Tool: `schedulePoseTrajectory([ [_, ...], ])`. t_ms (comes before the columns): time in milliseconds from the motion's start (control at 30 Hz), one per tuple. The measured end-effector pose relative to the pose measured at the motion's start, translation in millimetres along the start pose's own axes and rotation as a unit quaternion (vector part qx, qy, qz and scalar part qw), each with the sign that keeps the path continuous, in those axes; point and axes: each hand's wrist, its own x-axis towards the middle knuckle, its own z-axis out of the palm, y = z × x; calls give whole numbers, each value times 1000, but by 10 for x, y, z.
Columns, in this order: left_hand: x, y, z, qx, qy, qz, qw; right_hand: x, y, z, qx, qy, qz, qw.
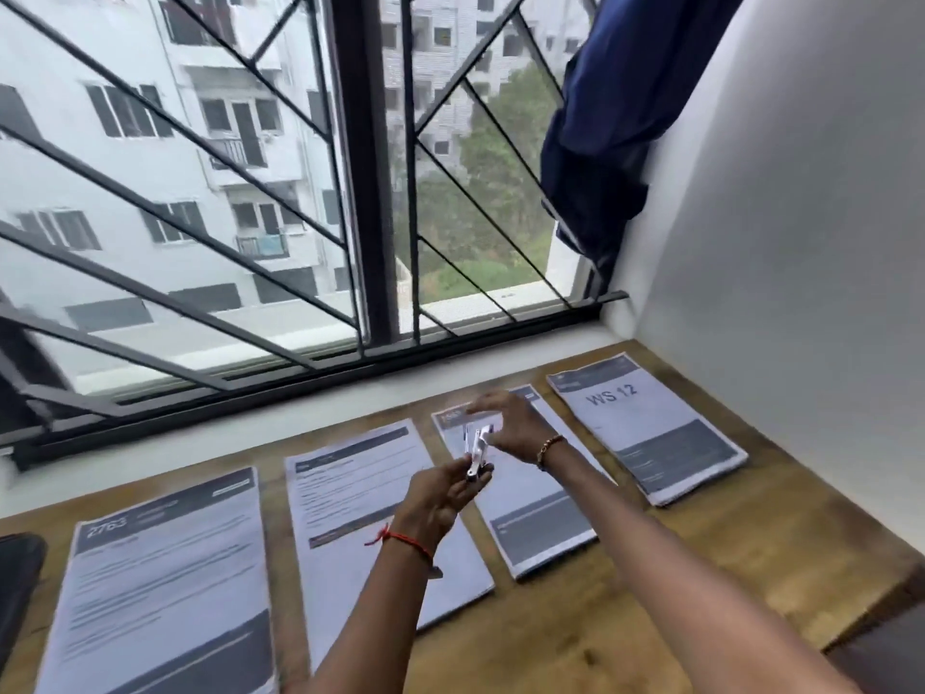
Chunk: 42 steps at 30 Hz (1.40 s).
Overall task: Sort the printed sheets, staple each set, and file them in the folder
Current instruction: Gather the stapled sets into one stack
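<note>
Silver and small, the stapler (478, 450) hangs between both hands above the wooden table (751, 543). The left hand (440, 498) grips its near end with curled fingers. The right hand (518, 423) pinches its far end from above. Directly beneath lies a stack of printed sheets (535, 523), one of four in a row.

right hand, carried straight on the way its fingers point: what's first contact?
Most likely the stapler, which the left hand holds up just in front of the right hand. Blur hides whether they touch.
</note>
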Motion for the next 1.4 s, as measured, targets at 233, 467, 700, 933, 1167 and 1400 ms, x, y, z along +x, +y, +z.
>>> schedulePoseTrajectory([
  [233,441,-880,1278,-2,13,-11,1000,-250,1004,-774,24,119,182,976],
  [467,685,-1635,2284,39,30,-21,999,-529,1836,-1328,-15,137,297,945],
  [700,1018,-2132,2643,115,-55,-64,990,-592,2612,-1626,-32,113,348,930],
  [933,1257,-2002,2389,193,52,-8,980,-732,3267,-1921,-122,117,441,881],
  [1167,1570,-1723,2106,193,152,104,964,-654,3644,-1957,-180,106,469,858],
  [1400,1823,-1655,1894,198,150,91,964,-432,3727,-1960,-210,73,495,840],
])
